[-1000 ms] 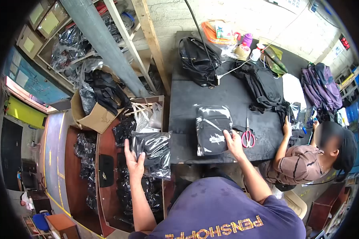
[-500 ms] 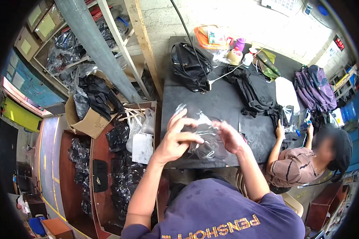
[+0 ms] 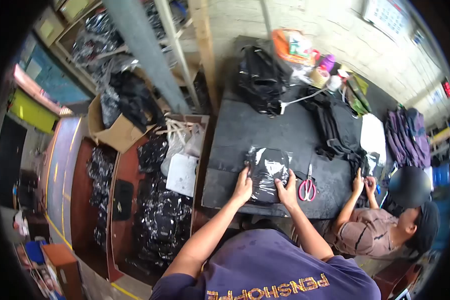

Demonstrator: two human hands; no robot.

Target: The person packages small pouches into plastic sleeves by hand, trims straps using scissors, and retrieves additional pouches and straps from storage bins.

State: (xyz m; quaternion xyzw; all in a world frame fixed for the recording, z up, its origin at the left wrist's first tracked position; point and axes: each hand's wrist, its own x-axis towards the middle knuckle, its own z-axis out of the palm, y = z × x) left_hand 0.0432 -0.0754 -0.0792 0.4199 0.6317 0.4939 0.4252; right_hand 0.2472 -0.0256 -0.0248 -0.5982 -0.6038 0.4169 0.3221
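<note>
Here on the black table (image 3: 230, 135) lies the plastic-wrapped black pack (image 3: 268, 172), snug between the left hand (image 3: 242, 186), gripping one side, and the right hand (image 3: 288, 191), gripping the other, as a cardboard box (image 3: 119, 139) holds black items (image 3: 132, 102) and a brown bin (image 3: 123, 170) shiny wrapped packs (image 3: 162, 222)

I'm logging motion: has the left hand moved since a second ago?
Yes, the left hand went right, from left of the table to the wrapped pack on it.
</note>
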